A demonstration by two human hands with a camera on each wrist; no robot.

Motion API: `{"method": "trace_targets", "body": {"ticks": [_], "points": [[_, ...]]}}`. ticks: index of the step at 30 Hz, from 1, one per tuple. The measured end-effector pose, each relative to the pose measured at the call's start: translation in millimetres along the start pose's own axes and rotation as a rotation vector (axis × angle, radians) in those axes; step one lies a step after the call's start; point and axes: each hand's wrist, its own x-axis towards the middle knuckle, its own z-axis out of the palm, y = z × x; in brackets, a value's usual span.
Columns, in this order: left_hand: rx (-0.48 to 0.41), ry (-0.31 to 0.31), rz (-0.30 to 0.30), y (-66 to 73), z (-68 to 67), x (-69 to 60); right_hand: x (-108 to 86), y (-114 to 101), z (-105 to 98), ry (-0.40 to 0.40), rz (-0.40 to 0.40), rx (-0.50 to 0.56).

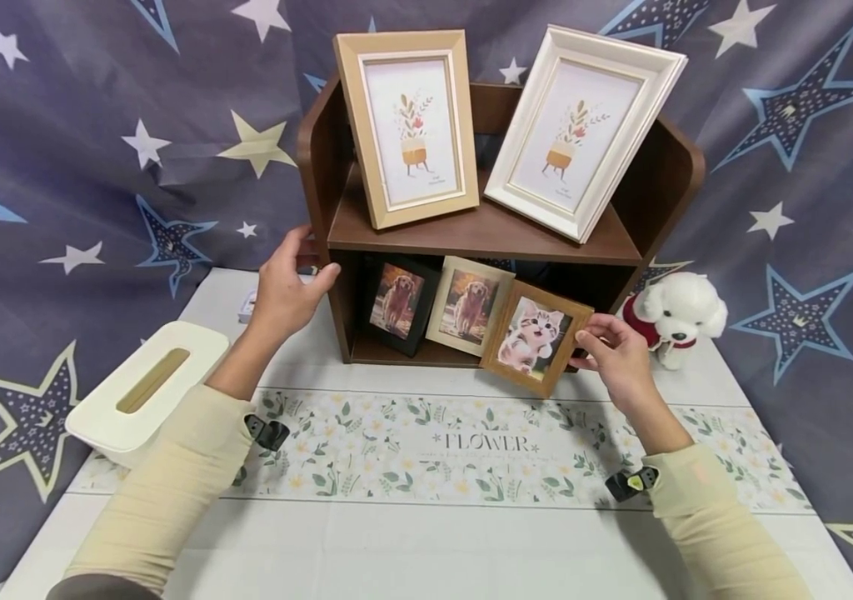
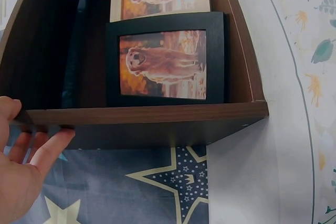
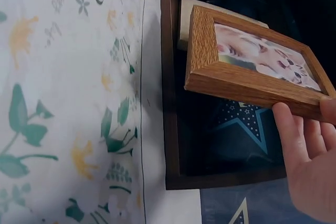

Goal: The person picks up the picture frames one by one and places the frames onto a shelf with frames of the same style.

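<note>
My right hand (image 1: 619,357) pinches the right edge of a brown wooden photo frame (image 1: 503,354) with a kitten picture. In the right wrist view this frame (image 3: 231,80) is tilted, its lower corner jutting past the shelf's front edge. My left hand (image 1: 287,287) holds the left side panel of the dark brown shelf (image 1: 314,175); in the left wrist view the thumb and fingers (image 2: 52,148) lie on either side of the panel. Inside the lower compartment, a black photo frame (image 1: 413,340) and a cream photo frame (image 1: 437,321) lean, both with dog pictures.
On the upper board stand a tan picture frame (image 1: 355,108) and a tilted white picture frame (image 1: 599,200). A white plush dog (image 1: 685,304) sits right of the shelf, and a white tissue box (image 1: 205,337) is at the left. A floral runner (image 1: 396,446) crosses the white table (image 1: 411,542).
</note>
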Motion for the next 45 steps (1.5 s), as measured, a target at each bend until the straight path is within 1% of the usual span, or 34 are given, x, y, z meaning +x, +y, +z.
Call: {"method": "trace_targets", "body": {"ticks": [6, 13, 17, 19, 27, 34, 41, 45], "points": [[-0.005, -0.004, 0.003, 0.2, 0.5, 1.0, 2.8, 2, -1, 0.047, -0.009, 0.001], [0.000, -0.003, -0.006, 0.8, -0.4, -0.4, 0.5, 1, 9, 0.132, -0.001, -0.088], [0.001, -0.008, -0.014, 0.1, 0.0, -0.7, -1.9, 1, 13, 0.173, 0.008, -0.110], [0.000, -0.009, -0.016, -0.2, 0.3, -1.0, -2.5, 2, 14, 0.183, 0.008, -0.118], [0.004, -0.002, -0.009, 1.0, 0.1, -0.9, -2.3, -1, 12, 0.199, 0.014, -0.093], [0.004, -0.002, -0.013, -0.5, 0.0, 0.6, -3.2, -3, 12, 0.198, 0.026, -0.102], [0.000, -0.007, -0.013, 1.1, -0.3, 0.4, -3.7, -9, 13, 0.239, 0.001, -0.117], [0.002, -0.011, -0.015, 0.9, -0.6, 0.3, -4.7, -10, 11, 0.261, 0.015, -0.151]]}}
